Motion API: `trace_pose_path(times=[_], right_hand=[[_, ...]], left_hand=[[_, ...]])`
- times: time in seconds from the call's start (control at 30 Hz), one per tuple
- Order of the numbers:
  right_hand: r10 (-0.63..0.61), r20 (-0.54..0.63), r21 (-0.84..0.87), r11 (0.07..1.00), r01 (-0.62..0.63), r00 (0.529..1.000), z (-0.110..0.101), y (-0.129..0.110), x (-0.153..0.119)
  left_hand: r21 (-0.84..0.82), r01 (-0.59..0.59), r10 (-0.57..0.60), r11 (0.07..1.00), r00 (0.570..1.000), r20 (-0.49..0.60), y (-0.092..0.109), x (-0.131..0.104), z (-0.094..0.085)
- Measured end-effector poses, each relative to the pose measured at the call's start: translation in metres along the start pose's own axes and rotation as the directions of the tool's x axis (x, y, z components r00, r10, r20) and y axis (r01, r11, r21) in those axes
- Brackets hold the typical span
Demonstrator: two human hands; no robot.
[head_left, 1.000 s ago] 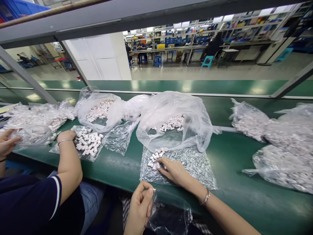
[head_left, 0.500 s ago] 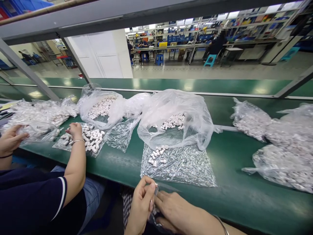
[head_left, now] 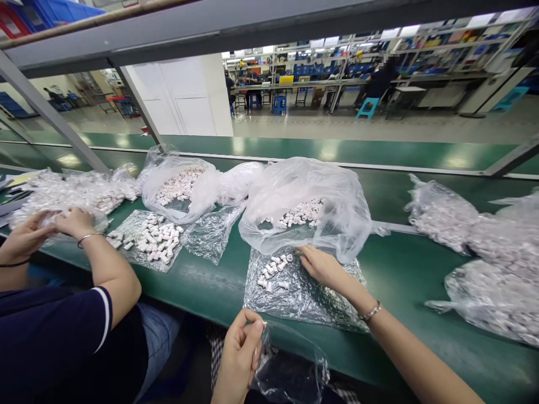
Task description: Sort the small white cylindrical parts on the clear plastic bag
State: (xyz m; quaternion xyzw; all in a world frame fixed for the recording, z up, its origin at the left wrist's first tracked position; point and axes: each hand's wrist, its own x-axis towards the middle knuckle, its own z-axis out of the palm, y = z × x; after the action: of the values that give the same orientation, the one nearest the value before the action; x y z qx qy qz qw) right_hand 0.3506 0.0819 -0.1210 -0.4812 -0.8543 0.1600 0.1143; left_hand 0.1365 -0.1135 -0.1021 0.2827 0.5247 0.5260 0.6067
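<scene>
My left hand [head_left: 240, 353] is closed, pinching the edge of a clear plastic bag [head_left: 295, 373] that hangs open below the bench edge. My right hand [head_left: 322, 266] reaches over a flat, crinkled clear plastic sheet [head_left: 295, 306], fingers stretched towards the front of a large translucent bag [head_left: 349, 191]. Nothing shows in those fingers, whose tips lie just right of a small group of white tube-shaped plastic pieces [head_left: 273, 266] on the sheet. More white pieces [head_left: 303, 212] lie inside the large bag's mouth.
A co-worker's hands [head_left: 76, 223] handle a clear bag at the left, near a pile of white pieces [head_left: 158, 241] on another sheet. Another open bag [head_left: 202, 193] stands behind. Filled bags [head_left: 497, 297] lie at the right on the green bench [head_left: 404, 297].
My right hand has left the small bag and moved up to the sheet beneath the large bag. The small bag now hangs spread from my left hand. The co-worker's right hand has moved left.
</scene>
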Motion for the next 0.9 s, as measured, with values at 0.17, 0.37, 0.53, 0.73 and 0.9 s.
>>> trace_pose_path(times=[0.17,0.37,0.53,0.73,0.9], right_hand=[[-0.096,0.003,0.175,0.98,0.094,0.995,0.011,0.004,0.017],[0.129,0.076,0.651,0.744,-0.147,0.989,0.017,0.005,0.006],[0.174,0.152,0.857,0.467,-0.217,0.973,0.019,0.005,-0.002],[0.118,-0.015,0.483,0.871,-0.096,0.993,0.027,-0.005,0.018],[0.112,0.044,0.52,0.846,-0.119,0.993,0.026,-0.009,0.027]], left_hand=[[-0.003,0.005,-0.005,1.0,1.0,0.01,-0.001,0.003,-0.001],[0.004,0.019,-0.019,1.0,1.0,0.014,0.0,0.003,0.0],[-0.008,0.013,-0.013,1.0,0.999,0.03,-0.002,0.004,0.001],[-0.004,0.0,0.0,1.0,1.0,0.03,-0.004,0.002,0.0],[-0.004,0.007,-0.007,1.0,0.999,0.039,-0.004,0.0,-0.002]])
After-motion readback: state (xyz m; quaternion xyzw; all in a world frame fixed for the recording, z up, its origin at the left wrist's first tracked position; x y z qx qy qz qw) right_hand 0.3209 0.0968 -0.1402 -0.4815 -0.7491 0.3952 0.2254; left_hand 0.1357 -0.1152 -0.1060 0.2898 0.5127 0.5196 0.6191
